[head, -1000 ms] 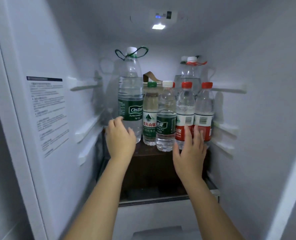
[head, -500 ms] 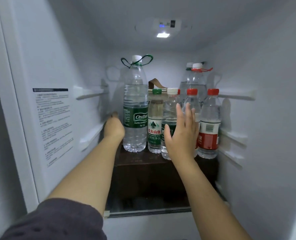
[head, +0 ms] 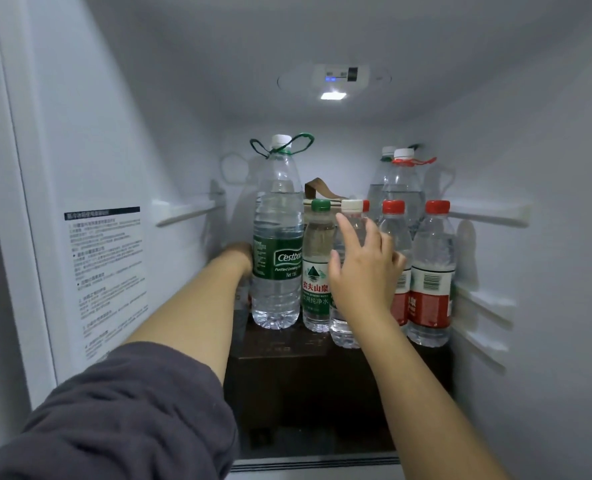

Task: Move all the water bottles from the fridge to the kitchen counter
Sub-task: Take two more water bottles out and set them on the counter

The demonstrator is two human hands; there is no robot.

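Several water bottles stand on a dark brown box [head: 305, 375] inside the fridge. A tall green-labelled bottle [head: 277, 237] with a loop handle is at the left. Beside it stand a green-capped bottle [head: 317, 268], a white-capped bottle [head: 351, 211] and two red-capped bottles [head: 395, 230] [head: 431, 271]. Two tall bottles [head: 402, 185] stand behind them. My left hand [head: 241, 258] reaches past the left side of the tall green-labelled bottle, and its fingers are hidden behind it. My right hand [head: 364, 271] is spread in front of the white-capped bottle, fingers extended near its neck.
White fridge walls close in on both sides, with shelf rails on the left [head: 187, 211] and right [head: 488, 216]. A printed sticker [head: 106, 278] is on the left wall. A brown strap [head: 319, 190] shows behind the small bottles. A lamp [head: 332, 95] glows in the ceiling.
My left hand has gone deeper, behind the left side of the tall green-labelled bottle. My right hand has risen from the bottles' bases up toward the neck of the white-capped bottle.
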